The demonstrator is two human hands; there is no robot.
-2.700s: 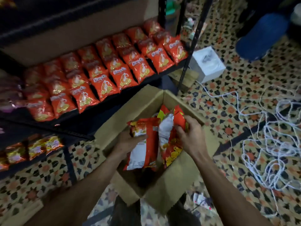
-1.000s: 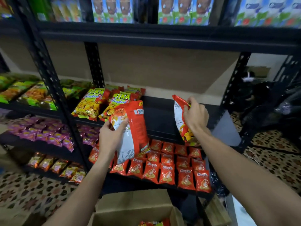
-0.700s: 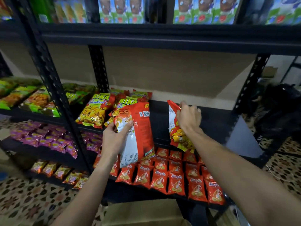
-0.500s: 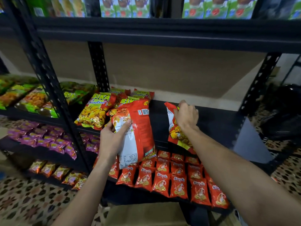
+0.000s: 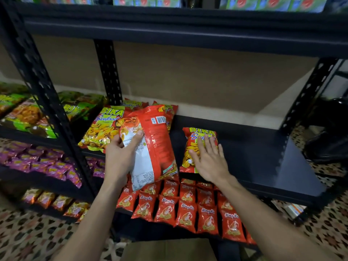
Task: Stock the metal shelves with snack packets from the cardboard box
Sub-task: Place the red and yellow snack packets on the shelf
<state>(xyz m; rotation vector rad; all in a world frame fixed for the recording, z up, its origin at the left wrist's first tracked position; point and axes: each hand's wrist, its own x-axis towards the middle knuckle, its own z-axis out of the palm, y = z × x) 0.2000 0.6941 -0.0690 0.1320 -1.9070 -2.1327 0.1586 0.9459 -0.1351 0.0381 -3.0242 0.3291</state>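
The right hand (image 5: 209, 159) had laid its packet (image 5: 200, 131) flat on the shelf (image 5: 263, 157), fingers (image 5: 206, 142) spread; at nine o'clock, the left hand (image 5: 120, 159) still pinched the spare packet (image 5: 156, 147).

The black metal shelving (image 5: 47, 87) stood on a patterned tile floor (image 5: 28, 238), with perforated uprights and flat dark boards; the middle shelf (image 5: 263, 157) of the right bay carried yellow-and-red Bika packets (image 5: 99, 129) overlapping at its left end, and a single Bika packet (image 5: 202, 131) lying flat, face up, apart from them near the front edge; the lower shelf (image 5: 160, 231) carried small red packets (image 5: 186, 210) in overlapping rows; in the left bay, green packets (image 5: 24, 113) lay on the upper board, purple packets (image 5: 37, 162) on the next, gold packets (image 5: 56, 202) on the lowest; the top shelf (image 5: 169, 29) carried cartons (image 5: 150, 0), cut off by the frame edge; a cardboard box (image 5: 169, 249) sat on the floor before the unit.
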